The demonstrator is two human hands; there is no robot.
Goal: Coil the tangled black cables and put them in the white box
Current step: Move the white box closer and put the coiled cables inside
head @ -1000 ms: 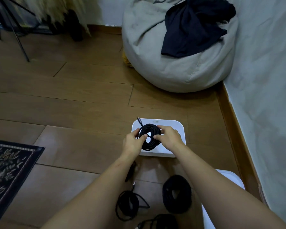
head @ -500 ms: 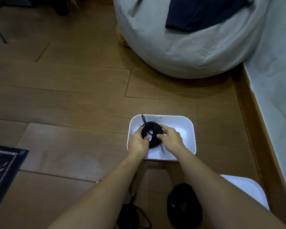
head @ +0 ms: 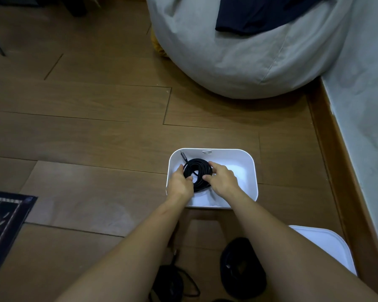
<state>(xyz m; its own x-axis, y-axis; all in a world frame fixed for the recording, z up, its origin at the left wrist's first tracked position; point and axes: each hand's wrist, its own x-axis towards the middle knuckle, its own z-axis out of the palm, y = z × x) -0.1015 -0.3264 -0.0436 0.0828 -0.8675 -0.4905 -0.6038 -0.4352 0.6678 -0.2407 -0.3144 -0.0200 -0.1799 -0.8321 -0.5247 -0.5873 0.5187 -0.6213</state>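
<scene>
- Wooden floor (head: 96, 127): the workplace, with the job looking about one-third done. One cable is going into storage and at least two wait outside.
- Beanbag (head: 238, 62): one, grey, slumped against the wall, with one dark cloth (head: 260, 14) draped on top. Neither is part of the job.
- Rug (head: 4, 216): one, only its patterned corner showing at the left edge.
- Lid (head: 327, 247): one, white, lying on the floor beside the person's right arm.
- White box (head: 252, 171): one, open, set on the floor ahead of the person, its right half unfilled.
- Floor bundles: two black ones near the person. The right bundle (head: 242, 264) looks wound, while the left bundle (head: 172, 284) trails a loose loop. A possible third is cut off at the bottom edge.
- Hands: two. The left hand (head: 180, 184) and right hand (head: 222, 178) clasp opposite sides of the same coil, fingers curled over it.
- Coiled cable (head: 198, 171): one, in the box's left half, not yet let go. Whether it touches the bottom cannot be told.
- Plug (head: 183, 155): one, poking toward the far-left corner.
</scene>
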